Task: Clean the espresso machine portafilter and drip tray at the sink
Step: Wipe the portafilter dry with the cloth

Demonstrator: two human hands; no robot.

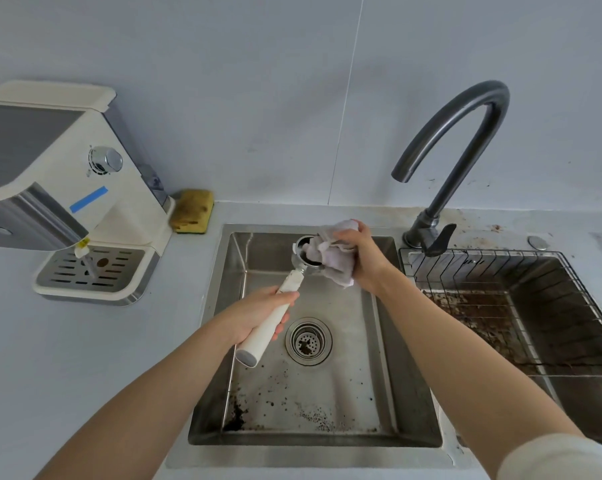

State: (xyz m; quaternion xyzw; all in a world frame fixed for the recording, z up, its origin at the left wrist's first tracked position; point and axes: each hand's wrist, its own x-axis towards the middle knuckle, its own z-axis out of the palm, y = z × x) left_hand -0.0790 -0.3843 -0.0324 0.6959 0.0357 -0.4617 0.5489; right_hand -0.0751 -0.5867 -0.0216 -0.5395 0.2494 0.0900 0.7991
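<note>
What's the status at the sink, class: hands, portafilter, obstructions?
Left hand grips portafilter handle. Right hand holds cloth in its basket. Drip tray on machine. Nothing blocking.

**Off-task items**

Stained yellow sponge (192, 211) lies on the tabletop (84, 358) against the wall. Dark gooseneck faucet (471, 152) stands at the back. Wire basket (483, 251) sits to the right, brown grounds (483, 317) beneath; round metal cap (536, 242) behind it.

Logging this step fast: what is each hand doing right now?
Left hand: closed round the white handle of the portafilter, held over the sink.
Right hand: closed on a crumpled cloth, pressed into the portafilter's basket.
</note>
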